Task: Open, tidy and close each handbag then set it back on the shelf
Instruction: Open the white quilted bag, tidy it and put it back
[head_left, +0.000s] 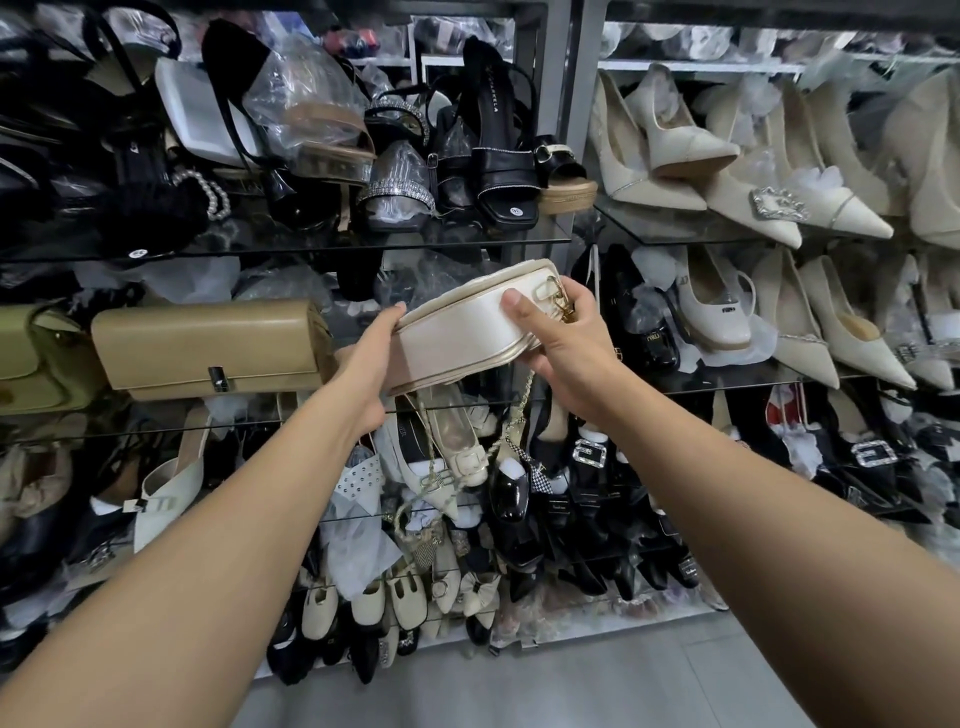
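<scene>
Right hand (566, 338) fingers (583, 299) curl round the cream handbag (457, 332) beside its gold clasp (561, 299), thumb on its side. The left hand (371, 358) grips the opposite end. The chain strap (522, 400) dangles beneath. Leftward, a tan handbag (208, 348) lies on the glass shelf (156, 430).

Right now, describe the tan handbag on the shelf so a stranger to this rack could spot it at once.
In the left bay of the glass-shelved shoe rack, find the middle shelf, left of the cream bag being held up. The tan handbag lies there beside an olive-green bag. It alone is a long, tan box shape with one small silver clasp on its flap.
</scene>
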